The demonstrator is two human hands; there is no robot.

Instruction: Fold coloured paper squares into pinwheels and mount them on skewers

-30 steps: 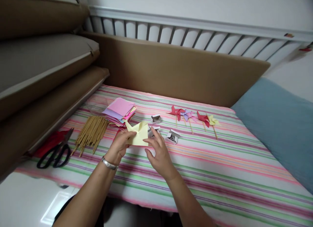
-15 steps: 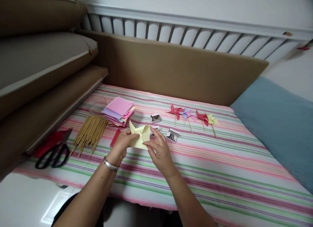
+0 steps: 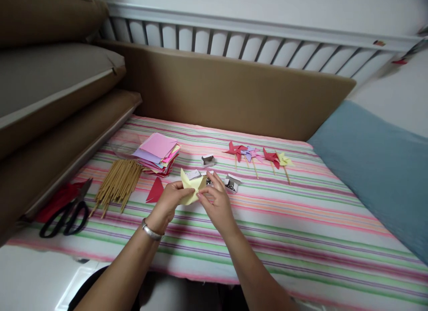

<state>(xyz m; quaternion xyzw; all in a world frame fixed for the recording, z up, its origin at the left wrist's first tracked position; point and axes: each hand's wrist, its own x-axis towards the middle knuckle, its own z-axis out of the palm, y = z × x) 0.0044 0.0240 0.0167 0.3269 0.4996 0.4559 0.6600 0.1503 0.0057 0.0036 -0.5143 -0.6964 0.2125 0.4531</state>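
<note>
- Paper (image 3: 190,186), yellow, sits between our hands above the bed (image 3: 301,221).
- Left hand (image 3: 170,203) pinches it; right hand (image 3: 214,204) pinches its near edge.

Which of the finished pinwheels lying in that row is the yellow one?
The yellow pinwheel is the last at the row's right end, farthest from the paper stack; the others are red or purple.

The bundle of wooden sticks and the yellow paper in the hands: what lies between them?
A red paper scrap lies on the striped cloth between the sticks and the yellow paper, seen in the head view.
</note>
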